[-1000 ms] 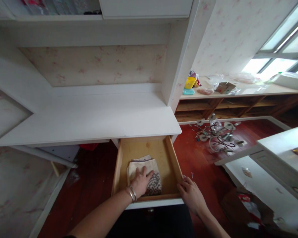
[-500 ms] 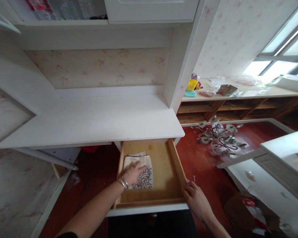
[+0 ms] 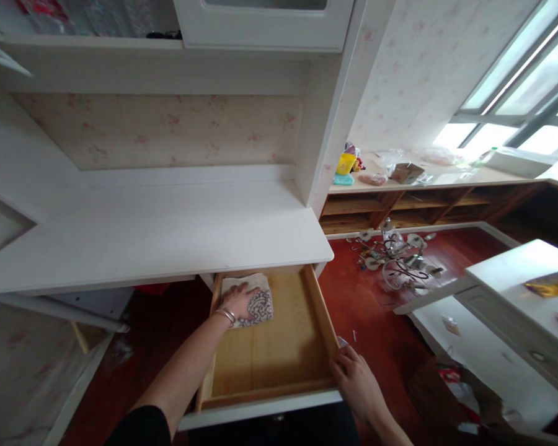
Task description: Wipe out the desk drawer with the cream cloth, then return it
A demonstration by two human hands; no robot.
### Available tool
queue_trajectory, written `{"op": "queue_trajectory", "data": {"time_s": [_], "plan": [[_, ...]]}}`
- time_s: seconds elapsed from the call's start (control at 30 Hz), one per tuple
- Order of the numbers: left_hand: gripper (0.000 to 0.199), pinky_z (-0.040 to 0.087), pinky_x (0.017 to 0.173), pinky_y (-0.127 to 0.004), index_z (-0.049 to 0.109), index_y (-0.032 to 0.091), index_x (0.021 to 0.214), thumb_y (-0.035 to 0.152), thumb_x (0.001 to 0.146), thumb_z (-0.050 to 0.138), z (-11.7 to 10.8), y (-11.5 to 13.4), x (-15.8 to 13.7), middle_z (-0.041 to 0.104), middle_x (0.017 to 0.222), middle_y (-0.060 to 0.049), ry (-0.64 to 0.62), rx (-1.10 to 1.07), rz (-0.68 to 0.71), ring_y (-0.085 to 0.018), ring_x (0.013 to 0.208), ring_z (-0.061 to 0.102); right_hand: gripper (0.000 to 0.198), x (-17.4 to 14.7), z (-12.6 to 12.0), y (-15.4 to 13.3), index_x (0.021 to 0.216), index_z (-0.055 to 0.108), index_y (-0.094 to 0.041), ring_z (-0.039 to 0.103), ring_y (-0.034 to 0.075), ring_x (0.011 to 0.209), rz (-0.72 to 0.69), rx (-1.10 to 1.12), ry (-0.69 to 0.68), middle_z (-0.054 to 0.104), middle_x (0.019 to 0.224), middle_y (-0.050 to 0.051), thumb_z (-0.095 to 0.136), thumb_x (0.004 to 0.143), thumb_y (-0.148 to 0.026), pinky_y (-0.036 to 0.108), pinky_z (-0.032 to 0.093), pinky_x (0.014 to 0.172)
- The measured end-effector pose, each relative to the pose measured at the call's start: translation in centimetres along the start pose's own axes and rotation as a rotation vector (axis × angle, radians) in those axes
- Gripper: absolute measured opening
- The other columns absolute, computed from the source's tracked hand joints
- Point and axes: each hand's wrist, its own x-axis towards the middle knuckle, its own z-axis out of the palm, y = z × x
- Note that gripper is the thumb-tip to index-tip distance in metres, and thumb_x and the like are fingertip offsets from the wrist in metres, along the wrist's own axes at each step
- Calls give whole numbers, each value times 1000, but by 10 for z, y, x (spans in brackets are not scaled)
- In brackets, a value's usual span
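Note:
A pulled-out wooden drawer (image 3: 288, 356) with a white front hangs beneath the white desk (image 3: 190, 229). Inside, at its back left, lies a folded cream cloth (image 3: 262, 305) with a dark swirl pattern. My left hand (image 3: 237, 301), wearing bracelets, rests flat on the cloth with fingers spread. My right hand (image 3: 357, 379) is closed round the right side of the drawer near its front corner; part of its fingers is hidden. A small whitish thing by those fingers is too unclear to name.
White cupboards (image 3: 265, 25) overhang the desk. On the red floor (image 3: 325, 297) to the right lies a dismantled chandelier (image 3: 400, 257). A low shelf unit (image 3: 428, 192) runs under the window. A white cabinet (image 3: 516, 322) and a brown bag (image 3: 434, 396) stand at the right.
The cloth has moved under my left hand toward the drawer's back left. My right hand keeps to the drawer's side. The view has shifted a little to the right.

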Motion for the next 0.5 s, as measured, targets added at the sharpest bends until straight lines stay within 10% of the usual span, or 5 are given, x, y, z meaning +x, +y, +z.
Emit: {"op": "queue_trajectory", "data": {"time_s": [0.5], "plan": [[118, 42, 90, -65, 22, 44, 150, 54, 48, 81, -14, 68, 40, 26, 152, -10, -54, -85, 22, -51, 128, 30, 39, 1, -3, 4, 81, 72, -27, 57, 23, 100, -49, -9, -24, 67, 101, 5, 37, 97, -32, 34, 40, 91]]}}
